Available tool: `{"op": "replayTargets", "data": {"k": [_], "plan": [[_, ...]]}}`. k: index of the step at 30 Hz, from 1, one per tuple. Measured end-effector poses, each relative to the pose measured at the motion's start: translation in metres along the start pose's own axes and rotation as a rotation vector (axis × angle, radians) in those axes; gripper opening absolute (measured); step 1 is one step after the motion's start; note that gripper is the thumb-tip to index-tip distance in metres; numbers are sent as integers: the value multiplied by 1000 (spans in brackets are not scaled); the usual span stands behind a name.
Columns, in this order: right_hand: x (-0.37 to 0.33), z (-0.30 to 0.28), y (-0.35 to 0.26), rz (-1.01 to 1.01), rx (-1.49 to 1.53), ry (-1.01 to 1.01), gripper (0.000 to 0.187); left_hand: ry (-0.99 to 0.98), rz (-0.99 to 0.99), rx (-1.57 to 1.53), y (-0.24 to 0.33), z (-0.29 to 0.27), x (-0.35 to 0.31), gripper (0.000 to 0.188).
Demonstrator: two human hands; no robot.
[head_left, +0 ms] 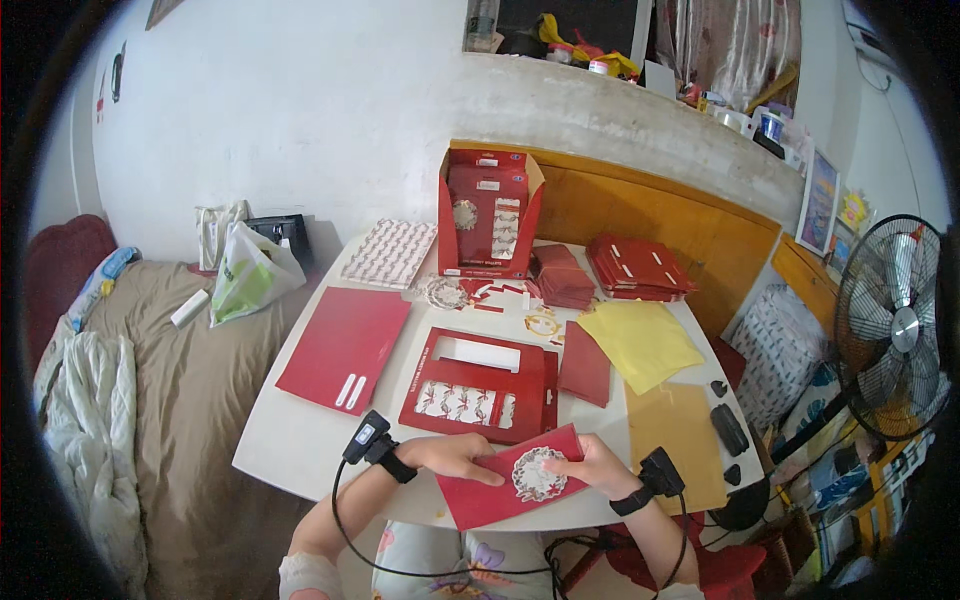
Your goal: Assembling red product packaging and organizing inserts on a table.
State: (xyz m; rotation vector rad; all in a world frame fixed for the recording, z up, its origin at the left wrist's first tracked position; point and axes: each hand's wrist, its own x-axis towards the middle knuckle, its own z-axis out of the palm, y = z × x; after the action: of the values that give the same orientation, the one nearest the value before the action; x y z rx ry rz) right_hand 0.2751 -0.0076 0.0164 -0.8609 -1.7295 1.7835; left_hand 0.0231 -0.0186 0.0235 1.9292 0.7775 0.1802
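At the table's near edge I have a flat red card or envelope [480,492], tilted, with a round white wreath cutout [540,473] on its face. My left hand [457,458] grips the card's upper left edge, its fingers partly hidden by the card. My right hand [600,467] holds the right end, thumb lying over the wreath. Just beyond lies a red window package [480,382] with patterned white paper showing through. A large red folder [345,345] is to its left, and a plain red envelope [585,362] to its right.
Farther back stand a red display box [490,215], stacks of red envelopes [560,276] and red packages [638,268]. Loose wreath cutouts [446,292] lie before the box. Yellow sheets [643,342] and a dark case [729,430] are at right, a fan [903,328] beyond.
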Motion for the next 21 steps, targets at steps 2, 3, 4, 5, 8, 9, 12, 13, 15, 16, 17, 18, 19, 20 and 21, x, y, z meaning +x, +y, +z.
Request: {"op": "replayTargets", "data": {"k": [2,3,4,5,8,9,12,13,15,16,17,18,19,20,21], "plan": [[-2,0,0,-10,3,17,29,35,50,-40,-3,3,3,38],[-3,0,0,-1,11,16,30,69,100,-83,-4,5,4,38],[-5,-1,1,9,19,15,30,66,102,-81,-3,5,5,38],[-4,-2,3,7,20,13,30,52,73,-68,-2,5,5,37],[-3,-4,8,14,15,-7,31,26,32,-33,-4,2,5,36],[-3,-3,8,12,13,-1,31,15,22,-11,-4,2,5,35],[-3,-1,5,0,25,4,31,18,46,-82,1,2,4,35],[-4,0,3,-8,40,2,31,19,45,-81,4,0,3,35],[-5,0,-1,-4,32,2,31,-64,7,5,9,-5,3,30],[-5,0,-2,0,23,2,31,-63,7,5,10,-5,4,30],[-6,0,-2,0,23,2,31,-39,57,21,10,-5,5,31],[-7,0,-1,-22,8,38,30,-15,108,36,10,-6,6,32],[-8,-1,-1,-44,-8,73,29,-15,108,36,8,-8,6,32],[-7,-4,-2,-46,-8,69,29,50,73,23,4,-13,6,32],[-8,-9,-2,-75,-41,128,29,117,39,9,-1,-19,5,32]]}}
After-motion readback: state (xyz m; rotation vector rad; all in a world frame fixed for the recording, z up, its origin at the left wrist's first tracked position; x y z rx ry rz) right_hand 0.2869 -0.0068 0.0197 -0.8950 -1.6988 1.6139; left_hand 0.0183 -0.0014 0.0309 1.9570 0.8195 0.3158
